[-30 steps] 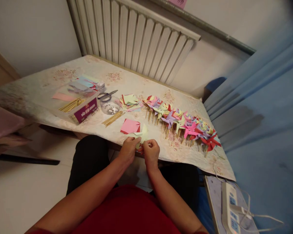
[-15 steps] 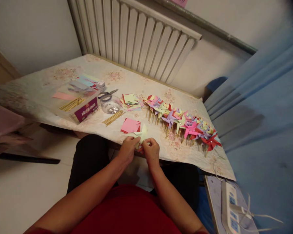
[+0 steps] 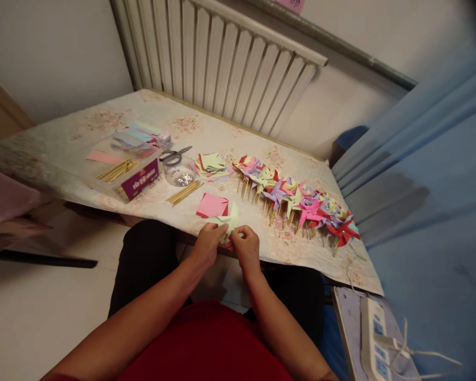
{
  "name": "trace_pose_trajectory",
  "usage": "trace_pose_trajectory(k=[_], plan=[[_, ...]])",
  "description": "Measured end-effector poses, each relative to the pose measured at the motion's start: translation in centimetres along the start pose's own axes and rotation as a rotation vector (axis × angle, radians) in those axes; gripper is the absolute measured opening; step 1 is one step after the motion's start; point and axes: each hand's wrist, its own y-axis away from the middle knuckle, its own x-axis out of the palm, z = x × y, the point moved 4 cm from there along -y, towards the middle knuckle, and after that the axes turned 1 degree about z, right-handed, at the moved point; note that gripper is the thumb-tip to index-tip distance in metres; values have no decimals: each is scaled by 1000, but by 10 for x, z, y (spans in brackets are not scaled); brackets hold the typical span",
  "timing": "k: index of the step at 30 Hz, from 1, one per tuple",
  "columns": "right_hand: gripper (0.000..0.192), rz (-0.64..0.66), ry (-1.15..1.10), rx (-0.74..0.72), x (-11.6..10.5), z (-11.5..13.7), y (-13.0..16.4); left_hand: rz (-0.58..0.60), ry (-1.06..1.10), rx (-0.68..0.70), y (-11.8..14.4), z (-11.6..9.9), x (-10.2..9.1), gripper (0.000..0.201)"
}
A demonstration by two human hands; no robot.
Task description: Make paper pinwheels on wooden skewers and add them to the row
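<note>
Between my hands is a pale green paper pinwheel (image 3: 233, 216) at the table's front edge. My left hand (image 3: 209, 239) is closed on its left side, thumb on top. With the fingertips pinched, my right hand (image 3: 245, 242) grips its near right part. A little red shows under the paper between the hands, partly hidden. Just beyond lies a small stack of pink and red paper squares (image 3: 212, 205). Farther left rests a bundle of thin wooden sticks (image 3: 183, 193). Several finished pinwheels (image 3: 275, 193) on sticks stand in rows to the right.
A clear plastic box (image 3: 139, 180) holds more sticks, beside a clear bowl (image 3: 180, 172) of shiny pins and scissors (image 3: 175, 155). Cut papers (image 3: 212, 165) lie behind. A power strip (image 3: 375, 338) with cables sits at lower right, near a blue curtain (image 3: 432, 174).
Both hands stay in nearly the same place on the pale green pinwheel, with only slight finger movement. Nothing else on the table has visibly moved.
</note>
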Motion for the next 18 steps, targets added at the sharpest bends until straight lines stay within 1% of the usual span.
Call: trace_pose_trajectory(k=[7, 13, 15, 18], plan=[[8, -4, 12, 5, -1, -1, -1, -4, -22, 9, -2, 1, -1, 25], [13, -20, 43, -32, -1, -6, 1, -19, -19, 2, -12, 8, -9, 27], [17, -76, 26, -57, -6, -8, 1, -33, -24, 11, -18, 8, -14, 27], [21, -198, -2, -83, -16, -8, -2, -36, -15, -1, -30, 3, -20, 26]])
